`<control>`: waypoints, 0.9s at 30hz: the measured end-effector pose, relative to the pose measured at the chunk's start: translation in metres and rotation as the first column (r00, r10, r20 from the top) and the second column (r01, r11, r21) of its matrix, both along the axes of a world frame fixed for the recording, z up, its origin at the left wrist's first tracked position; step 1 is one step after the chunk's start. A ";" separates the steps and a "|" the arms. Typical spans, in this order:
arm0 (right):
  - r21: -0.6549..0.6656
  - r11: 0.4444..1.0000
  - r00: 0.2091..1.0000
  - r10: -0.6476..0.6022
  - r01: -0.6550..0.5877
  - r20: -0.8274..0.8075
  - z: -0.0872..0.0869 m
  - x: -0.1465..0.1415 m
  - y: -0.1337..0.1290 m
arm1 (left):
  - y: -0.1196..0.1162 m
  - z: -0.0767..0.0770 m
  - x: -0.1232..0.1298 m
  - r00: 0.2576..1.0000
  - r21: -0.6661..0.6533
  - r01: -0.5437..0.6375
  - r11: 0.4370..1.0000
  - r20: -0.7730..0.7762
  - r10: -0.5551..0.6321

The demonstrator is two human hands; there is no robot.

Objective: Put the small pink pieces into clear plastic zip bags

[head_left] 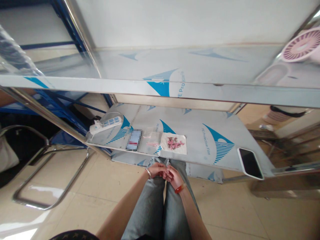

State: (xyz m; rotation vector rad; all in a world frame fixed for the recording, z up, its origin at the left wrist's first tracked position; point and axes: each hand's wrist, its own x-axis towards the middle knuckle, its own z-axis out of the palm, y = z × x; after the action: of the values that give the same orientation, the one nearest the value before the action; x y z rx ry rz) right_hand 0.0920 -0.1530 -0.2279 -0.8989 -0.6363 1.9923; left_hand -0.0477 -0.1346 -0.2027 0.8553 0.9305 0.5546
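My left hand (157, 169), with a silver bracelet at its wrist, meets my right hand (175, 177) above my lap, just below the front edge of the lower shelf (192, 126). Both hands are closed, fingertips pressed together. A small clear sliver (167, 162) shows at the fingertips; what it is I cannot make out. An orange-red bracelet circles my right wrist. Nearest on the shelf lies a white cloth or paper square (185, 143) bearing a cluster of pink and dark red beads (174, 143). Clear plastic bags (151, 138) with small pink pieces lie to its left.
A blurred-out flat item (134, 140) and a white power strip (106, 124) lie on the shelf's left. A white-framed phone (250, 163) rests at its right corner. An upper shelf (200, 90) crosses above, holding a pink fan (302, 46). A metal-framed chair (82, 166) stands left.
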 end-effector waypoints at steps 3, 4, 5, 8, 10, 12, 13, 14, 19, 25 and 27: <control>0.009 1.000 0.999 -0.012 0.011 0.043 0.015 0.003 0.001 | 0.002 0.017 0.003 0.997 0.085 0.047 0.995 -0.072 -0.041; 0.018 1.000 0.998 -0.014 0.013 0.064 0.020 0.005 0.002 | 0.003 0.023 0.004 0.994 0.119 0.063 0.991 -0.097 -0.052; 0.032 0.999 0.996 -0.018 0.015 0.092 0.026 0.007 0.004 | 0.004 0.029 0.005 0.991 0.156 0.077 0.985 -0.116 -0.059; 0.090 0.996 0.974 -0.038 0.019 0.222 0.046 0.015 0.012 | 0.010 0.047 0.010 0.987 0.288 0.102 0.952 -0.151 -0.060; 0.171 0.985 0.935 -0.060 -0.001 0.350 0.059 0.020 0.019 | 0.014 0.058 0.012 0.983 0.364 0.117 0.924 -0.178 -0.054; 0.331 0.942 0.870 -0.118 -0.054 0.479 0.071 0.024 0.024 | 0.017 0.069 0.014 0.978 0.416 0.128 0.900 -0.203 -0.046; 0.414 0.905 0.825 -0.161 -0.096 0.542 0.077 0.026 0.025 | 0.018 0.074 0.014 0.977 0.435 0.130 0.891 -0.212 -0.038; 0.480 0.865 0.772 -0.206 -0.144 0.601 0.082 0.027 0.025 | 0.019 0.079 0.015 0.974 0.456 0.127 0.881 -0.223 -0.025; 0.536 0.794 0.469 -0.371 -0.288 0.802 0.097 0.025 0.012 | 0.017 0.094 0.017 0.948 0.530 0.146 0.835 -0.316 0.035; 0.466 0.817 0.310 -0.371 -0.340 0.876 0.103 0.022 0.008 | 0.013 0.099 0.021 0.907 0.554 0.173 0.815 -0.412 0.087; 0.453 0.808 0.279 -0.367 -0.377 0.887 0.105 0.024 0.009 | 0.014 0.098 0.023 0.900 0.544 0.173 0.821 -0.425 0.093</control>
State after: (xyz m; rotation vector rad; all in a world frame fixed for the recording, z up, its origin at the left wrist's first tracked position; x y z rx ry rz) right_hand 0.1159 -0.1437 -0.1227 -1.6489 -1.8543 0.7926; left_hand -0.0252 -0.1209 -0.1049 1.5961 1.1685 0.6294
